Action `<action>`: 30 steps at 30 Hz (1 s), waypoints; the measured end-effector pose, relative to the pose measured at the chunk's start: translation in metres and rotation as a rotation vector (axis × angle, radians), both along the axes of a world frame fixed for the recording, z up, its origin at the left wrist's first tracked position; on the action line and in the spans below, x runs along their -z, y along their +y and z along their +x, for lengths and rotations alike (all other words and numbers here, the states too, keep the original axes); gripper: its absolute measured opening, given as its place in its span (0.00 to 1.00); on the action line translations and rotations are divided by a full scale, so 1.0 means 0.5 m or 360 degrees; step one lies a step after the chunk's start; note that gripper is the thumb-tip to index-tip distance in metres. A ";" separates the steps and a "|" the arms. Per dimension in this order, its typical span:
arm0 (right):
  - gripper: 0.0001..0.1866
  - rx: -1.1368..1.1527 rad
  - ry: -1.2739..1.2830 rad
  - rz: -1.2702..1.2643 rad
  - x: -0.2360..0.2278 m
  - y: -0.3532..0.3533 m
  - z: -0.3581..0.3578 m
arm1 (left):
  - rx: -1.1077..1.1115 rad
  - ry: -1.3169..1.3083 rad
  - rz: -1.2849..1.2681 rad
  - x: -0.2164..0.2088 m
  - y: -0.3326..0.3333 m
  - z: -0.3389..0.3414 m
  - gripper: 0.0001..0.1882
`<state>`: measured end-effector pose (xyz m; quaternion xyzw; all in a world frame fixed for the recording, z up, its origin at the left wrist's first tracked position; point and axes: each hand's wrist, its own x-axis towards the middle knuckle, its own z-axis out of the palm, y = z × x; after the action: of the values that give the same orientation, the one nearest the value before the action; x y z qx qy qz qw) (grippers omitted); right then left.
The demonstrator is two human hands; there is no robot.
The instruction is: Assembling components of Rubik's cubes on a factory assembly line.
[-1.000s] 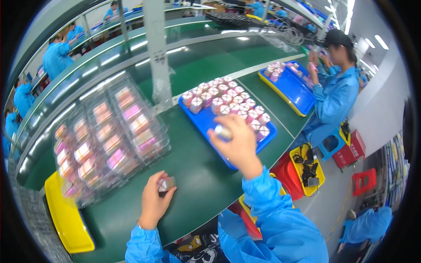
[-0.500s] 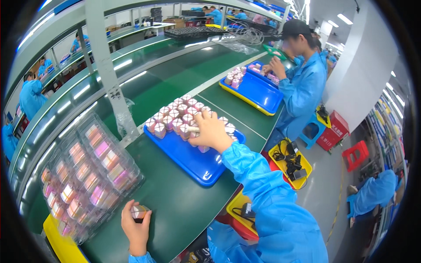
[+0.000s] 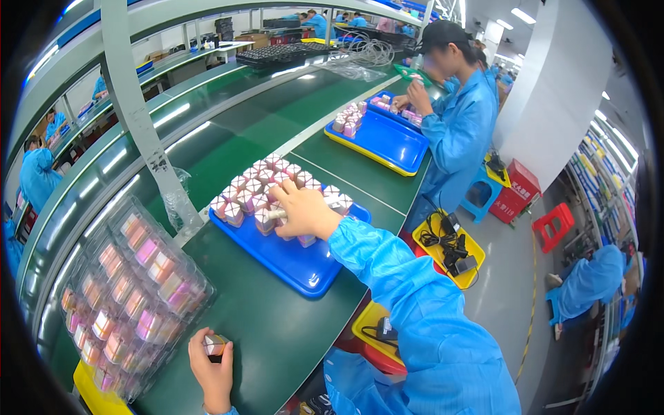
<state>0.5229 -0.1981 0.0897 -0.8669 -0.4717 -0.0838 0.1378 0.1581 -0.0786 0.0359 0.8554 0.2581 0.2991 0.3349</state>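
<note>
My left hand (image 3: 209, 373), near the front edge of the green work surface, pinches a small block (image 3: 216, 344) between thumb and fingers. The block has a pale top with crossing lines. My right hand (image 3: 304, 211) reaches over the blue tray (image 3: 304, 273), thumb and fingers around one of the small blocks there; the fingers partly hide it. A pale cover sits on one digit of this hand. Rows of similar blocks (image 3: 252, 187), white-topped with crossed lines and pinkish sides, fill the far part of the tray, while its near part shows bare blue.
Clear plastic trays (image 3: 138, 290) full of pink and orange blocks stand at left, above a yellow bin (image 3: 93, 387). Beyond my tray, a co-worker (image 3: 460, 124) handles pieces beside another blue tray (image 3: 380, 142). Yellow trays with black adapters (image 3: 453, 252) sit at lower right. A metal post (image 3: 142, 117) rises at left.
The whole view has shifted, so the scene sits further left. The block in my left hand has been turned. My right hand stays over the same group of blocks.
</note>
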 end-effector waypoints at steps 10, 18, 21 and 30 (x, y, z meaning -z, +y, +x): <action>0.34 0.0357 -0.0067 0.0193 0.036 0.050 -0.026 | 0.0053 0.0076 0.0025 -0.006 0.003 -0.007 0.27; 0.27 0.0328 -0.0195 0.0282 0.040 0.044 -0.039 | 0.0009 -0.0009 0.0036 -0.008 0.003 -0.002 0.25; 0.27 0.0353 -0.0190 0.0212 0.034 0.031 -0.050 | 0.0028 -0.0006 0.0068 -0.012 0.004 -0.002 0.24; 0.37 0.0433 0.0178 -0.0286 -0.021 0.042 -0.025 | 0.0097 -0.0016 0.0088 -0.008 0.014 -0.006 0.24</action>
<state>0.5105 -0.1774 0.1000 -0.9349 -0.3473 -0.0109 0.0730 0.1551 -0.0717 0.0397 0.8704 0.2219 0.3000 0.3213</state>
